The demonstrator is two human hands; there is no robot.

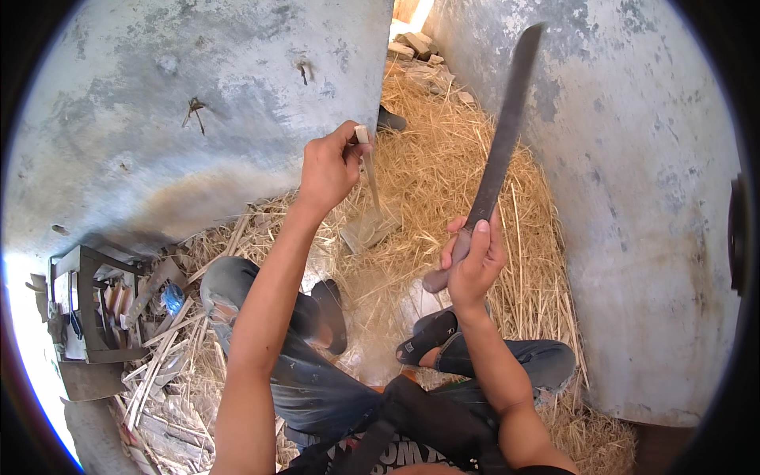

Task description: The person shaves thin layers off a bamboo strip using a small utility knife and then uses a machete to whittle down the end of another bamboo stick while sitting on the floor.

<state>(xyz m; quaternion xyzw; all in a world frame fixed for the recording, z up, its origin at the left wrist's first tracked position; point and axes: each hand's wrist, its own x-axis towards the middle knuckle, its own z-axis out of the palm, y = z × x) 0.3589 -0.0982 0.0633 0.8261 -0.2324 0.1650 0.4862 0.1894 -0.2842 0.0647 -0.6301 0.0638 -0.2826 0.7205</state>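
My left hand (331,165) is closed around the upper end of a thin pale strip of wood or bamboo (370,178). The strip hangs down toward a flat greyish block (369,230) lying on the straw; whether its lower end touches the block I cannot tell. In my right hand (477,260) is a machete (508,127), gripped by its brown handle. Its long dark blade points up and slightly right, apart from the strip.
Straw and shavings (427,142) cover the floor between two worn grey walls (198,79). At left, a broken metal frame (95,309) holds scraps, near a crumpled blue plastic piece (172,298). Long split sticks (158,356) lie beside my left leg. My sandalled feet (427,339) flank the middle.
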